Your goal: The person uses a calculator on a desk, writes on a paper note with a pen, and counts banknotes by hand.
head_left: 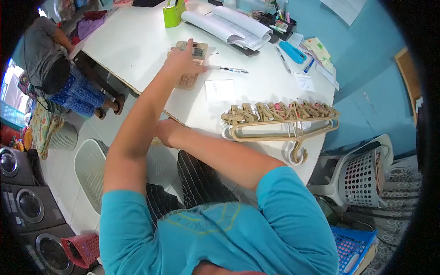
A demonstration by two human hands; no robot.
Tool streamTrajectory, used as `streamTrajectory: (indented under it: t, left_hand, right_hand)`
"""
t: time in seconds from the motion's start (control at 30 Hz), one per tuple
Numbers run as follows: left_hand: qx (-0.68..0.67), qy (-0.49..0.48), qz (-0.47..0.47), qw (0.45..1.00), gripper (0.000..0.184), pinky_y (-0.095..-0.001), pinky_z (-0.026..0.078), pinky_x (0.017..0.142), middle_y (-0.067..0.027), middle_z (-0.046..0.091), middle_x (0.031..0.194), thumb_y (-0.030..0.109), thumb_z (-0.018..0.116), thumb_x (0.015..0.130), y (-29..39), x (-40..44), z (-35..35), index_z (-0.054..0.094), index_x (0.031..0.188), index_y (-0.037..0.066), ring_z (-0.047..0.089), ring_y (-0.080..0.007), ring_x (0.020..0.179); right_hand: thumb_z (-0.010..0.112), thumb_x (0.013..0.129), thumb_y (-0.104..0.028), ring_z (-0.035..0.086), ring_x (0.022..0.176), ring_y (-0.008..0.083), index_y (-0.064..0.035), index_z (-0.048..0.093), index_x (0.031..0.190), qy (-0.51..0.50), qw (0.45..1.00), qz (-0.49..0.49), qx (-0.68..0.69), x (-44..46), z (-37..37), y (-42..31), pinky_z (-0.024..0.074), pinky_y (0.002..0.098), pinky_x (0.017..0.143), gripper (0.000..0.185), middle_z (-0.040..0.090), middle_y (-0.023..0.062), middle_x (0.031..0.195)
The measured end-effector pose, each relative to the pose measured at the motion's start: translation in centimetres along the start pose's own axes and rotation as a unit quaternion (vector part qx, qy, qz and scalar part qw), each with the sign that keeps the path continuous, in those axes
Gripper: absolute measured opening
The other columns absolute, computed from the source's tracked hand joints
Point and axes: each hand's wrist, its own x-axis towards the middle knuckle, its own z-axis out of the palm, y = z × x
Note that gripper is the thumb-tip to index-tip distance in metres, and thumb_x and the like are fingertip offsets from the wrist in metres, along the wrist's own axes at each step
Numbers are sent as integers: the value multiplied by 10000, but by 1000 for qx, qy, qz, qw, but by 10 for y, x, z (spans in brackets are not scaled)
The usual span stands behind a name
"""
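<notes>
My left hand lies over a pinkish calculator on the white table, with one finger stretched toward its display and the thumb out to the right. A pen rests with one end at that thumb; whether the hand touches it, I cannot tell. Below, at the table's near edge, is my right hand, bent inward, its fingers hidden behind my left forearm. A small white paper slip with handwriting lies right of the calculator. Beige clip hangers with several clips lie near the front right edge.
Curled paper sheets, a green holder and a blue case occupy the table's back. Beside it, a person stands at left. Front-loading washers, a white chair and a perforated basket surround the table.
</notes>
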Motion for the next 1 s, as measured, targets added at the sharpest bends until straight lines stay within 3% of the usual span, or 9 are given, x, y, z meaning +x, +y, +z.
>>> streamTrajectory:
  t: [0.17, 0.33, 0.43, 0.5, 0.57, 0.7, 0.83, 0.93, 1.0]
  left_hand:
    - [51, 21, 58, 997, 1122, -461, 405, 1052, -344, 244, 1489, 580, 779, 653, -5, -24, -7, 165, 1538, 265, 364, -467, 1350]
    - [-25, 186, 311, 932, 404, -461, 455, 975, -186, 483, 1367, 198, 737, 804, -27, -66, -3, 646, 1197, 171, 554, -394, 1166]
    - [-148, 201, 312, 917, 159, -373, 512, 859, -127, 603, 1204, 73, 689, 841, -44, -101, -20, 700, 999, 81, 625, -252, 1019]
    - [-257, 155, 265, 916, 143, -327, 513, 806, -95, 631, 1102, 68, 678, 855, -70, -114, -29, 690, 997, 64, 622, -195, 958]
    - [-384, 106, 183, 899, 108, -236, 493, 701, -14, 646, 868, 91, 668, 886, -102, -129, -42, 682, 973, 30, 578, -78, 814]
    - [-523, 77, 120, 840, 146, -225, 462, 737, -5, 648, 860, 147, 658, 911, -168, -129, -35, 673, 906, 2, 558, -82, 786]
    - [-618, -40, 224, 753, 215, -268, 468, 785, -26, 610, 976, 198, 766, 820, -180, -123, -25, 613, 857, 51, 561, -108, 917]
    - [-622, -106, 250, 734, 251, -286, 479, 781, -55, 606, 1005, 148, 824, 736, -180, -114, -33, 624, 861, 61, 573, -130, 953]
    - [-510, -170, 286, 793, 237, -294, 491, 741, -60, 626, 938, 79, 830, 707, -185, -111, -39, 639, 848, 65, 593, -128, 912]
  right_hand:
    - [647, 755, -60, 682, 926, 322, -11, 707, 921, -14, 1000, 10, 18, 6, 6, 3, 557, 411, 768, 184, 694, 178, 970]
    - [606, 842, -161, 663, 924, 345, -24, 692, 952, -12, 999, -7, 36, 4, 5, 7, 536, 424, 798, 195, 673, 169, 932]
    - [630, 847, -181, 651, 914, 368, -22, 680, 959, 98, 985, -2, 140, 7, 7, 12, 525, 438, 788, 201, 672, 162, 926]
    - [691, 774, -138, 678, 862, 320, -29, 685, 925, 335, 903, -56, 264, 14, 17, 17, 523, 423, 739, 186, 684, 195, 951]
    - [687, 803, -154, 673, 827, 299, -25, 681, 929, 308, 863, 22, 400, 8, -3, 9, 516, 392, 724, 181, 683, 187, 927]
    - [650, 886, -157, 654, 758, 237, 2, 671, 958, 314, 682, 92, 655, 1, -22, -4, 498, 304, 694, 176, 675, 156, 859]
    - [634, 898, -109, 655, 754, 227, 29, 658, 989, 294, 685, 154, 648, -9, -38, -7, 500, 294, 692, 168, 669, 150, 858]
    - [646, 880, -89, 655, 774, 250, 44, 647, 1004, 310, 795, 125, 506, -14, -42, -1, 509, 313, 693, 182, 655, 166, 897]
    - [666, 852, -66, 655, 811, 276, 28, 648, 1006, 357, 853, 45, 378, -18, -45, 3, 522, 336, 700, 182, 644, 173, 950]
